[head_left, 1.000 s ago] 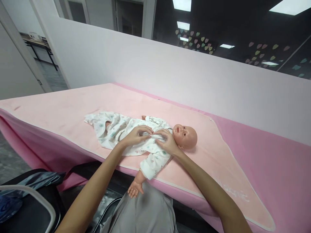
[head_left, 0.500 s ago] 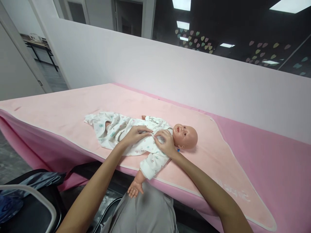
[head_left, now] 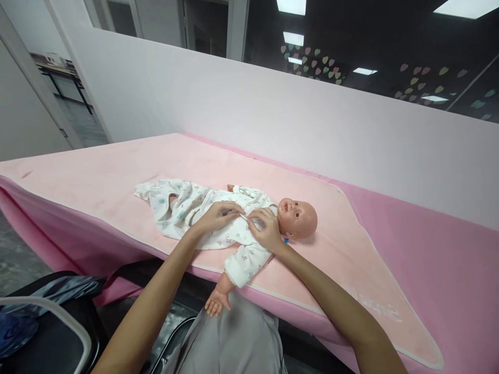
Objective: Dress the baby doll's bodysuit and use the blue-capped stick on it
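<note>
A baby doll (head_left: 298, 218) lies on its back on a pale pink blanket (head_left: 117, 176), head to the right. It wears a white printed romper (head_left: 187, 205). One doll arm hangs over the near table edge, its hand (head_left: 215, 303) bare. My left hand (head_left: 216, 217) and my right hand (head_left: 267, 228) meet on the doll's chest. Both pinch the front of the romper near the collar, fingertips almost touching.
The blanket covers a pink padded table (head_left: 448, 270) set against a low white wall (head_left: 273, 109). A black chair with a white rail (head_left: 50, 311) stands at the lower left, with grey-blue cloth on it. My grey-clad lap (head_left: 234, 343) is under the table edge.
My right hand has lifted slightly off the doll's shoulder so its fingers pinch the romper front. The left hand stays on the chest. The doll has not moved.
</note>
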{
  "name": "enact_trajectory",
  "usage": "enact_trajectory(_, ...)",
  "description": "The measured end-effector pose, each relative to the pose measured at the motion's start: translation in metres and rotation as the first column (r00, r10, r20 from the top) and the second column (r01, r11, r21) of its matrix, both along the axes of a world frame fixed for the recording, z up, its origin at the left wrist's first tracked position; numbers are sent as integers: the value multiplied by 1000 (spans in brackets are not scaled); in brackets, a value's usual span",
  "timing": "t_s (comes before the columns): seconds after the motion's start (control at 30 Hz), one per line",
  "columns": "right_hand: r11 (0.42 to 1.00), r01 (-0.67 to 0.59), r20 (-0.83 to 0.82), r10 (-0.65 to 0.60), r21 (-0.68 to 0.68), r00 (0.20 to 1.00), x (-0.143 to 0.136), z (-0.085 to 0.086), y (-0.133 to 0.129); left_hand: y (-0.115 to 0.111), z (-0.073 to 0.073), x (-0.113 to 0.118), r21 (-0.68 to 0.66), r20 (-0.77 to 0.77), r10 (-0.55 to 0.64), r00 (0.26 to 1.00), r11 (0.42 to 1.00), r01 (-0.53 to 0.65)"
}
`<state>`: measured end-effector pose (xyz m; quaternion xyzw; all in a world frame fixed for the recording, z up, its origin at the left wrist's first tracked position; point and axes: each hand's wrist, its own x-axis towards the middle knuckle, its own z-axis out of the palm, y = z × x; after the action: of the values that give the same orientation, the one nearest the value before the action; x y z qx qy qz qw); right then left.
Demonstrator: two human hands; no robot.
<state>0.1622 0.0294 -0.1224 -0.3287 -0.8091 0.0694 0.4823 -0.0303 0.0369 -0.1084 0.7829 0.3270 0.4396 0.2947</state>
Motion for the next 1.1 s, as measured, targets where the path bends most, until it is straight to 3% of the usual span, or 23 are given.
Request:
enact_trajectory(0.23,1000,1,6,-1,15,1000,1,-1,0,0,-1,2,7,-63,131,989,991,-131)
enact_trajectory(0.47,999,0,-43,-2,-40,999,1,2,0,-3,1,1,37,-102,74,992,997,-70)
enact_trajectory(0.83,995,-22,-124,10,-101,992,0,3,2,-4,4,4,-32,-95,54,994,998,-57)
enact_trajectory(1.1,993,-17,-133,2,-115,991,0,3,2,0,0,5,-5,-102,65,993,998,-66)
